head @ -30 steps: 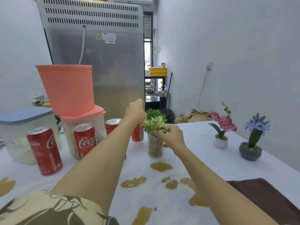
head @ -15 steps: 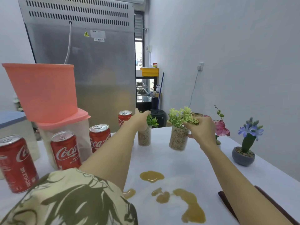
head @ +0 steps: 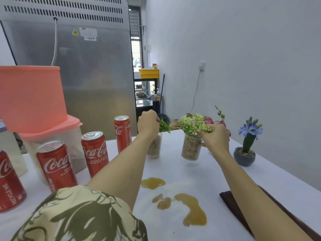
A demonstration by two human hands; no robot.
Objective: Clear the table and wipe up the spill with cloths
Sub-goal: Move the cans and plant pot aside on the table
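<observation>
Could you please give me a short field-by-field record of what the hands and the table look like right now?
left hand: grips dark green plant in a pebble-filled cup
right hand: grips light green plant; its pebble cup appears lifted
spill: brown puddles, unwiped
cloth: dark brown, right table edge
cans: four red Coca-Cola, upright

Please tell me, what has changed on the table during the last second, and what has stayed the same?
The two plant jars were close together a second ago; now they stand apart. The right hand has carried the light green plant jar to the right, lifted off the table. The left hand grips the dark green plant jar, further left. The spill, cans and brown cloth are unchanged.
</observation>
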